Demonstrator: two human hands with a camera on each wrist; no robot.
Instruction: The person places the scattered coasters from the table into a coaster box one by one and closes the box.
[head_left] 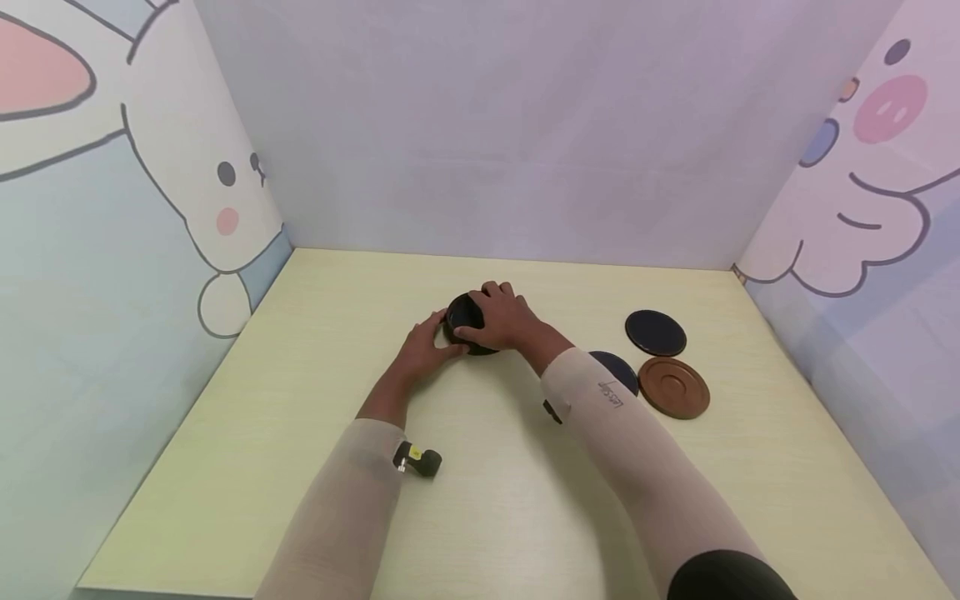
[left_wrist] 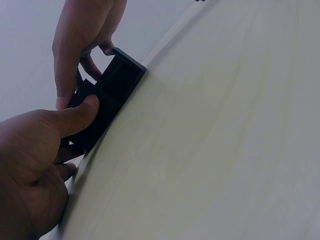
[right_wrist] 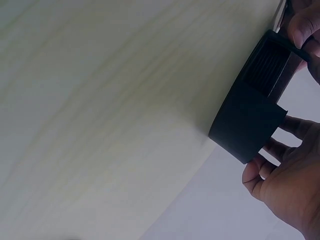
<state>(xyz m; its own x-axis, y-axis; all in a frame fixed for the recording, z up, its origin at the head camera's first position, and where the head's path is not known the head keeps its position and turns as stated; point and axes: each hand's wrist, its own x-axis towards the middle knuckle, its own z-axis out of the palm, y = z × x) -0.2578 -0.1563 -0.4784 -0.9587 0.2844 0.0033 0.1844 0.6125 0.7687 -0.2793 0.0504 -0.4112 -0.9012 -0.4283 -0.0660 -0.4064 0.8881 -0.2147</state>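
Observation:
A round black coaster holder [head_left: 452, 331] with a cut-out in its side stands on the far middle of the table. My left hand [head_left: 422, 354] grips its left and near side, thumb [left_wrist: 90, 102] against the outer wall. From above, my right hand [head_left: 504, 321] curls over the top, covering much of the opening, its fingertips [right_wrist: 251, 175] right at the upper rim. Ridges show through the cut-out of the holder [right_wrist: 242, 122]. On the right lie a black coaster [head_left: 656, 332], a brown grooved coaster [head_left: 673, 387] and another black coaster [head_left: 617, 369], partly hidden by the right forearm.
The pale wood-grain table [head_left: 300, 350] is bordered by a plain back panel [head_left: 487, 150] and cartoon-printed side panels. A small black device [head_left: 420, 460] is strapped at the left wrist, another [head_left: 552, 411] at the right.

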